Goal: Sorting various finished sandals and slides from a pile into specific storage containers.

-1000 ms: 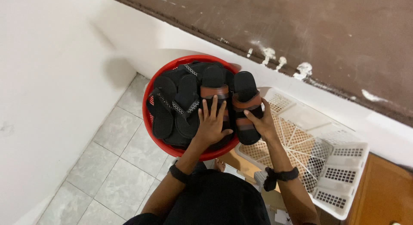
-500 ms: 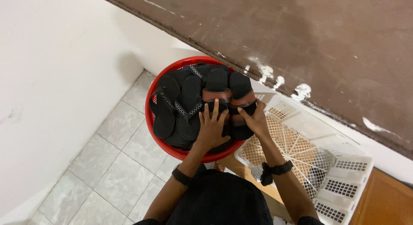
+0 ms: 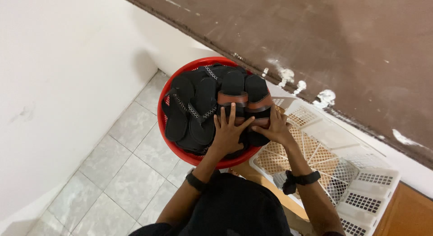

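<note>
Resting flat with fingers spread, the left hand (image 3: 228,132) lies on the heel end of a black sandal with a brown strap (image 3: 232,92); it presses down and grips nothing. The right hand (image 3: 272,127) lies just beside it, fingers laid over the heel end of a second sandal (image 3: 259,97) of the same kind, the thumb pointing toward the left hand. Whether the right fingers curl under the sole cannot be told.

Both sandals lie side by side, toes pointing away from the person, on top of a heap of black flip-flops (image 3: 195,110) that fills a round red basket (image 3: 163,121). Some flip-flops carry patterned white straps. The basket stands on a pale tiled floor (image 3: 118,173), close to a white wall (image 3: 54,73).

To the right of the basket, touching or nearly touching its rim, lies a white slatted plastic crate (image 3: 361,191). Each wrist bears a dark band.
</note>
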